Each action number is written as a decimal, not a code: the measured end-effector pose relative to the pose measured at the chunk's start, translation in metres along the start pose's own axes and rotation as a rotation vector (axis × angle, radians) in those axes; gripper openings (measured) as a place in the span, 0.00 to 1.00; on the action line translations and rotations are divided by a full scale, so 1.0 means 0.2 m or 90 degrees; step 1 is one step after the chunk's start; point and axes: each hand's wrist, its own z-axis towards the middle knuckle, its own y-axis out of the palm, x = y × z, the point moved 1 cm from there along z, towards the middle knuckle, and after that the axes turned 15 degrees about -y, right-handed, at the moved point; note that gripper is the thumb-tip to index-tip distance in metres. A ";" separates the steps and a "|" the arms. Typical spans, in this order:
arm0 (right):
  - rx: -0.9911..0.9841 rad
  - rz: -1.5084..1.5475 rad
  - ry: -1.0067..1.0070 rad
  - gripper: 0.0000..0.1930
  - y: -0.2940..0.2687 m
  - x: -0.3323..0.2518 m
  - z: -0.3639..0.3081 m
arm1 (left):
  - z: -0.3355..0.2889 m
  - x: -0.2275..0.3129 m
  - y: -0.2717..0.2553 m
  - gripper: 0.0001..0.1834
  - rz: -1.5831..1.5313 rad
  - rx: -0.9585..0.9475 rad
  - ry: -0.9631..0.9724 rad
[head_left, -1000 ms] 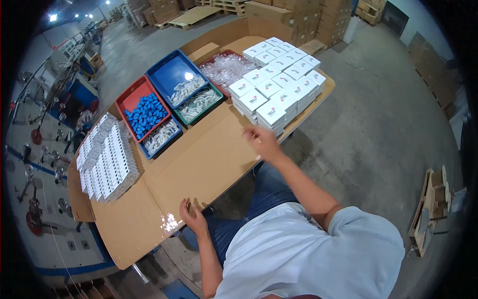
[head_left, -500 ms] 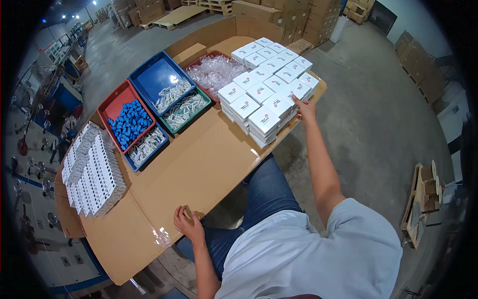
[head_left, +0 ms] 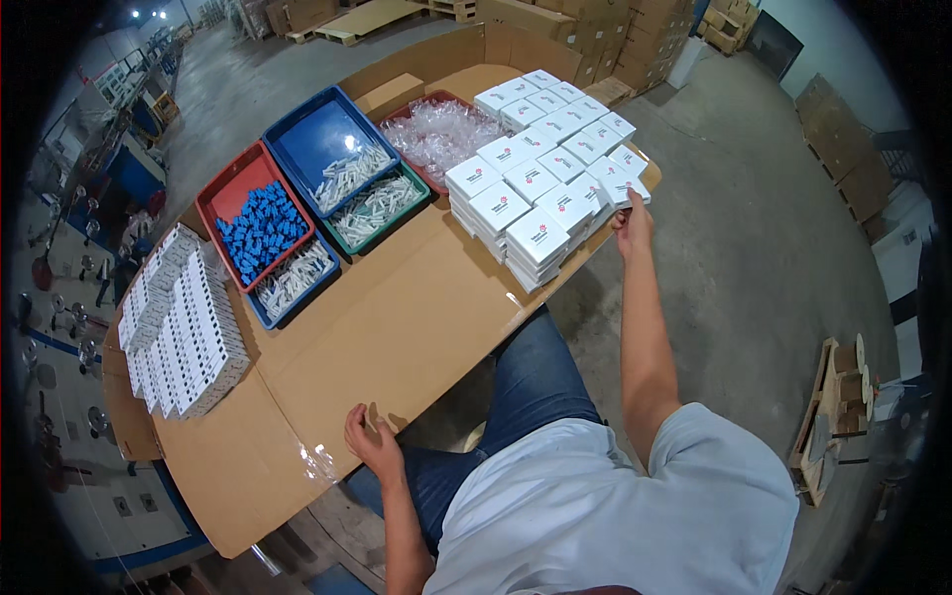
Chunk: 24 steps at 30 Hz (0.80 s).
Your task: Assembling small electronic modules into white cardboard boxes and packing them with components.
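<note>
My right hand point(head_left: 633, 224) grips a flat white box point(head_left: 622, 187) by its edge, at the right side of the stacked white boxes point(head_left: 537, 234). The held box is slightly tilted and sticks out past the stack. Near the table's front edge is my left hand point(head_left: 376, 443), its fingers apart and nothing in it. It hovers at the edge of the cardboard-covered tabletop point(head_left: 377, 337).
A red tray point(head_left: 226, 198) holds blue pieces. Blue trays point(head_left: 307, 134) and a green tray point(head_left: 420, 188) hold small white pieces. Clear plastic bags point(head_left: 446, 139) fill another red tray. Stacked white units with dark holes point(head_left: 193, 342) stand at the left.
My right hand has moved slightly right, drawing a white box out from the right side of the stack. The left hand stays nearly where it was. The view has shifted a little.
</note>
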 end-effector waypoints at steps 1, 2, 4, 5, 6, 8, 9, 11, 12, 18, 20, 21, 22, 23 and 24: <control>-0.012 0.027 -0.014 0.13 0.05 -0.05 -0.07 | 0.00 -0.03 -0.01 0.19 -0.081 0.007 -0.023; -0.023 0.053 -0.030 0.13 0.08 -0.10 -0.14 | 0.01 -0.05 -0.01 0.19 -0.079 0.008 -0.031; -0.065 0.067 -0.017 0.13 0.10 -0.16 -0.26 | 0.02 -0.03 0.01 0.18 -0.310 -0.015 -0.108; -0.104 0.087 -0.006 0.14 0.11 -0.19 -0.32 | 0.02 0.01 -0.01 0.17 -0.278 -0.022 -0.117; -0.109 0.088 -0.002 0.14 0.15 -0.23 -0.41 | 0.01 0.00 -0.01 0.17 -0.277 -0.016 -0.119; -0.226 0.108 0.031 0.14 0.24 -0.30 -0.58 | 0.03 -0.02 -0.01 0.16 -0.283 -0.037 -0.120; -0.227 0.116 0.030 0.14 0.27 -0.31 -0.64 | 0.04 0.00 -0.01 0.16 -0.282 -0.033 -0.113; -0.299 0.105 0.102 0.16 0.32 -0.31 -0.76 | 0.03 0.09 0.01 0.16 -0.417 -0.049 -0.196; -0.302 0.112 0.103 0.16 0.34 -0.32 -0.82 | 0.03 0.15 0.02 0.16 -0.415 -0.044 -0.190; -0.524 0.086 0.300 0.17 0.53 -0.29 -1.18 | 0.02 0.67 0.10 0.26 -0.661 -0.436 -0.282; -0.566 0.044 0.328 0.19 0.57 -0.23 -1.29 | 0.04 0.84 0.11 0.34 -0.664 -0.492 -0.288; -0.610 0.058 0.355 0.19 0.58 -0.20 -1.35 | 0.04 0.91 0.11 0.36 -0.699 -0.494 -0.301; -0.654 0.073 0.386 0.19 0.59 -0.18 -1.42 | 0.04 0.95 0.10 0.37 -0.735 -0.493 -0.312; -0.688 0.036 0.381 0.18 0.58 -0.15 -1.47 | 0.05 0.97 0.08 0.37 -0.749 -0.461 -0.332; -0.713 0.025 0.405 0.18 0.60 -0.13 -1.53 | 0.05 0.99 0.06 0.37 -0.807 -0.513 -0.335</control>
